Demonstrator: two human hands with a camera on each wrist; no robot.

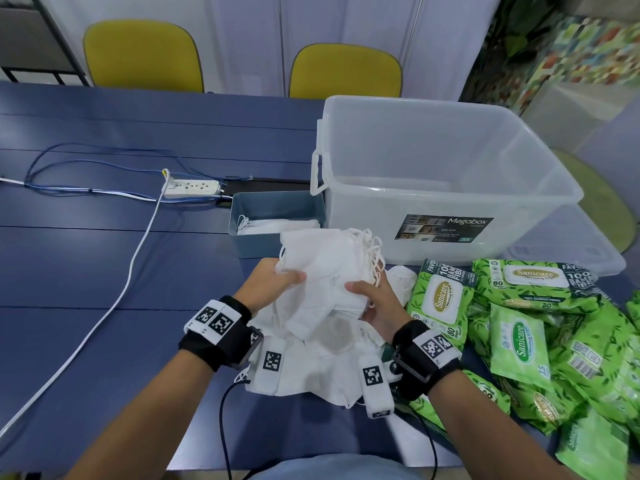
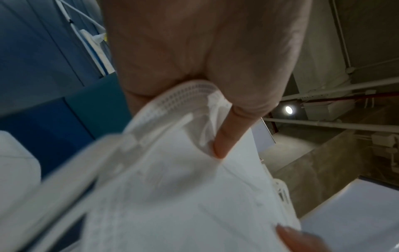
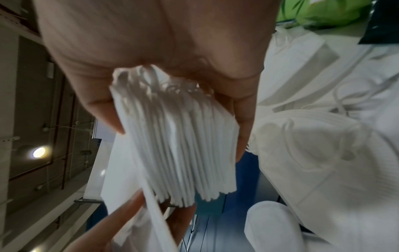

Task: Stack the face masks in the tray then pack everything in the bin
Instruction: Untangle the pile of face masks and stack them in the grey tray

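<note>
Centrally, the left hand and right hand grip a thick stack of white folded face masks, raised above loose masks on the blue table. Beyond stand the blue-grey rectangular tray, partly filled, and the clear plastic bin; green wipe packs lie right.
</note>
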